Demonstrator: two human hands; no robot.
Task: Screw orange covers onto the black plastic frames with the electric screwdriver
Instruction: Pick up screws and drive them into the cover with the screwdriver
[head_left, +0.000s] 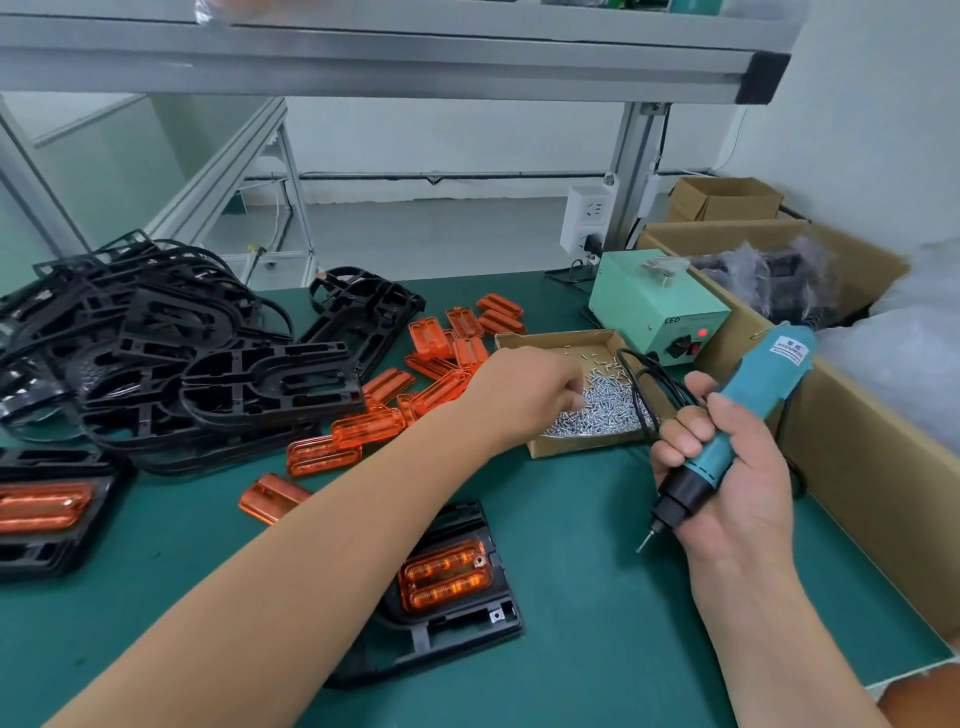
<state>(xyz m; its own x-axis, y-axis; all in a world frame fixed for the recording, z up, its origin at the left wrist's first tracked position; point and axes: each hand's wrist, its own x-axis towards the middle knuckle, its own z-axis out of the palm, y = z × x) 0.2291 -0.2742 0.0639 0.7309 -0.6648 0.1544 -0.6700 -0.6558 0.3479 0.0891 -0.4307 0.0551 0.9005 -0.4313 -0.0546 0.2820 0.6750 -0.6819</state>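
You are early in the batch. The black frame (467, 623) in front of you has its orange cover (447, 577) seated, with what looks like a screw at the cover's upper right corner; I cannot tell whether the others are in. At the left edge lies another frame with a cover fitted (41, 506), probably finished. A tangled pile of bare frames (156, 353) and many loose orange covers (441, 364) are left to do.

Your right hand (737, 483) grips the electric screwdriver (748, 405), bit pointing down and left, raised clear of the frame. Your left hand (524, 389) reaches into the shallow cardboard tray (550, 340), fingers curled down into the screws (597, 410); I cannot tell whether it has pinched one yet.

The tray holds a good heap of small silver screws. The large carton (857, 467) on your right holds bagged black parts (763, 286). The small open carton (727, 200) behind it hides its contents
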